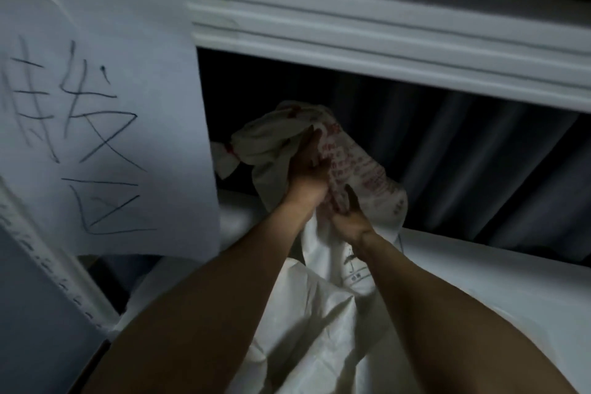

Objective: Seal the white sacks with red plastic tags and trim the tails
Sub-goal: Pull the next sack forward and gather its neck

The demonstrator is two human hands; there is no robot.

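A white sack (326,323) with red printing fills the lower middle of the head view, its top gathered into a bunch (367,169). My left hand (308,166) grips the bunched mouth from the left, fingers wrapped round the cloth. Just below it, my right hand (348,217) grips the twisted neck. Behind and left lies another white sack end (224,158) with a red tie around its neck. No loose tag or cutter shows.
A white paper sheet (105,112) with black handwriting hangs at the left over a shelf post. A white metal shelf beam (383,41) runs across above the sacks. Dark space lies behind, and a white rounded surface (511,269) at the right.
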